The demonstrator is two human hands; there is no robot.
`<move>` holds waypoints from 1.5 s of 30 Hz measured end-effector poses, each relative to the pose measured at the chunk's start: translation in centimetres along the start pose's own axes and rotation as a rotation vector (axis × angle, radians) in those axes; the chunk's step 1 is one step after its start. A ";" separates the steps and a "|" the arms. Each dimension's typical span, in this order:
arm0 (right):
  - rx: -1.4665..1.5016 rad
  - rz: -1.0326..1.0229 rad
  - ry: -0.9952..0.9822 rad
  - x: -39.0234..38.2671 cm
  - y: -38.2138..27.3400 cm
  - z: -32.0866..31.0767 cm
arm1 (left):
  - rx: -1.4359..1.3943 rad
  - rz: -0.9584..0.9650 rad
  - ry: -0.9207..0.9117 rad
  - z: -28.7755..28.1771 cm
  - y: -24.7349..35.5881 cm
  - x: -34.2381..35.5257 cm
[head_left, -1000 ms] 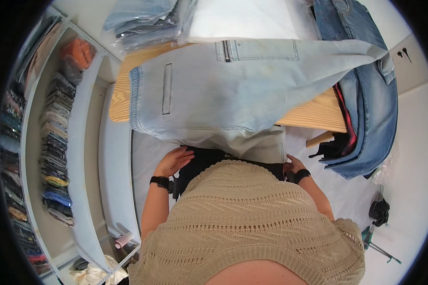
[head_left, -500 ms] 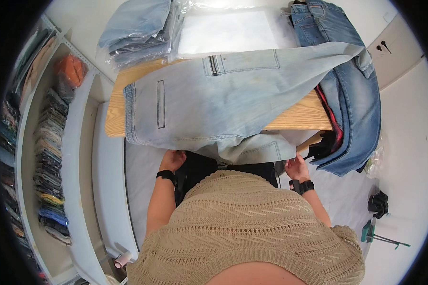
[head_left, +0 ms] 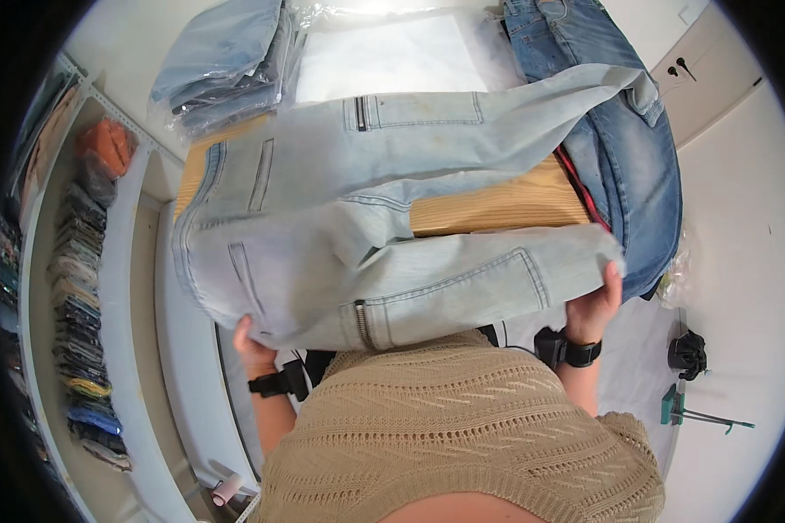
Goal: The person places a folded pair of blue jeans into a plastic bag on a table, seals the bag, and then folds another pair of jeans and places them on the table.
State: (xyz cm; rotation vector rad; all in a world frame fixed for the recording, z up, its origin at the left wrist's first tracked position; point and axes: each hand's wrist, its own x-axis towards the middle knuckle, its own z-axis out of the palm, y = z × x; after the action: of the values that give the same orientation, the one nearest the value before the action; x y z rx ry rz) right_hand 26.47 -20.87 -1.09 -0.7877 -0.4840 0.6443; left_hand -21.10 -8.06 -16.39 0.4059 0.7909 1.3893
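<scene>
Light blue jeans (head_left: 323, 166) with zipped side pockets lie spread across a wooden table (head_left: 506, 205), waistband to the left and legs to the right. My left hand (head_left: 253, 346) is closed on the near edge of the jeans below the waist, thumb on top and the other fingers partly hidden under the cloth. Close to the hem of the near leg, my right hand (head_left: 597, 301) grips the fabric, its fingers partly beneath it. The far leg stretches over a stack of darker blue jeans (head_left: 645, 183) at the table's right end.
Plastic-wrapped folded jeans (head_left: 218, 61) and a white sheet in clear plastic (head_left: 392, 57) lie along the back. Left of the table stands a shelf (head_left: 144, 288) holding stacked bagged garments (head_left: 83, 322). A black bag (head_left: 689, 353) hangs at the right wall.
The near leg, folded underneath before, has been drawn out toward me and spread. My left hand has moved left and nearer, my right hand to the right, both holding the jeans' edge.
</scene>
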 end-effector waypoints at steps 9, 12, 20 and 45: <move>-0.219 -0.568 0.193 2.3 -5.5 8.3 | -0.016 0.428 0.144 11.0 12.8 -5.7; -0.134 -0.797 0.294 3.4 -7.5 9.9 | -0.007 0.426 0.095 14.1 15.4 -5.6; -1.099 -0.486 -0.119 16.7 -2.4 11.8 | 0.559 0.486 0.011 16.5 13.7 6.9; 0.136 0.448 0.320 3.7 8.6 -12.6 | 1.922 0.279 -0.477 17.6 8.0 8.9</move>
State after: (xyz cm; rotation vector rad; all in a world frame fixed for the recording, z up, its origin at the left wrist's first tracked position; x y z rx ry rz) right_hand 33.86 -19.95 -14.95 -0.8580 0.0350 0.9343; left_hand -14.58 5.30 -1.09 2.2473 1.4753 0.2579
